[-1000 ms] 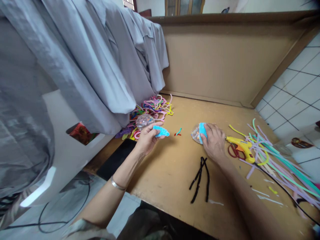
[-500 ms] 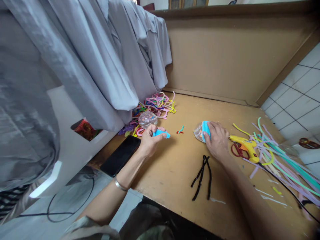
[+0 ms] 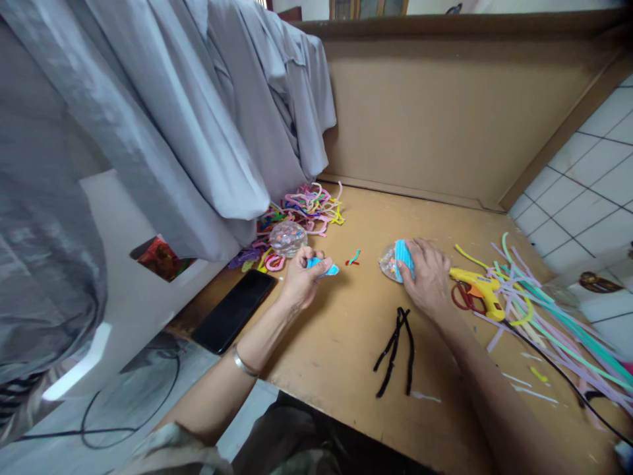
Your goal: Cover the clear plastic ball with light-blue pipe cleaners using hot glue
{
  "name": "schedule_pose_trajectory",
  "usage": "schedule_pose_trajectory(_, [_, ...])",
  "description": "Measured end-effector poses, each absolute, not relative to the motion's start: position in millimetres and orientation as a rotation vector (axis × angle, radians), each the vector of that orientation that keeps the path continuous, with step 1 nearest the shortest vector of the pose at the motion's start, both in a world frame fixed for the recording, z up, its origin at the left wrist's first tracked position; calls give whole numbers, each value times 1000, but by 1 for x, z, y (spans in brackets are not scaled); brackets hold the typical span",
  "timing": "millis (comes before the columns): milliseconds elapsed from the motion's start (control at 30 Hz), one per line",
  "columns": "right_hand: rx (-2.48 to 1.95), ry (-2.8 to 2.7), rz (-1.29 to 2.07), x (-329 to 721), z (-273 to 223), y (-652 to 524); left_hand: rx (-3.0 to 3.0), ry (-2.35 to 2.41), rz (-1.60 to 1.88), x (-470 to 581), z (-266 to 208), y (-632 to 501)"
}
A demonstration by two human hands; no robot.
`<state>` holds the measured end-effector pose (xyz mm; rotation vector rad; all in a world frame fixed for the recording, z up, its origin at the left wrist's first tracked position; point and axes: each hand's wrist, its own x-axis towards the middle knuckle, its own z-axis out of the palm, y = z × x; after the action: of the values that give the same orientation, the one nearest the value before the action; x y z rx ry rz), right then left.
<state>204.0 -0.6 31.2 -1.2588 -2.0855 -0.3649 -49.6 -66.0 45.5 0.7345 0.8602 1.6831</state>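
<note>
My left hand [image 3: 304,272] is pinched closed on a small bright-blue piece [image 3: 322,266], flat and pointed at one end, held above the table. Its exact kind is unclear, and the fingers hide part of it. On the right, my right hand [image 3: 429,274] is closed round the side of a clear rounded ball [image 3: 388,261] with small coloured bits inside and a blue band [image 3: 404,260] round it. The palm covers that ball's far right side. Between the hands lies a small red and teal bit [image 3: 353,258]. Nearer to me are black pipe cleaners [image 3: 393,353].
Behind my left hand, another clear ball [image 3: 287,238] sits by a heap of coloured pipe cleaners [image 3: 311,206]. A black phone [image 3: 235,310] lies at the left edge. Right of my right hand are a yellow glue gun [image 3: 482,290], red-handled scissors [image 3: 465,298] and long pipe cleaners [image 3: 558,310].
My left hand has moved slightly right with the blue piece, which has turned a little. My right hand stays on the banded ball. The whole view has shifted slightly.
</note>
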Motion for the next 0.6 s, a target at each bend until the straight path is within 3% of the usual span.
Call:
schedule_pose_trajectory(100, [-1176, -2062, -290, 190, 51, -18, 796, 862, 1704, -38, 48, -64])
schedule_pose_trajectory(333, [-893, -2162, 306, 143, 60, -56, 952, 849, 1679, -11, 48, -76])
schedule_pose_trajectory(600, [-911, -2027, 334, 135, 57, -67, 993, 901, 1612, -13, 48, -85])
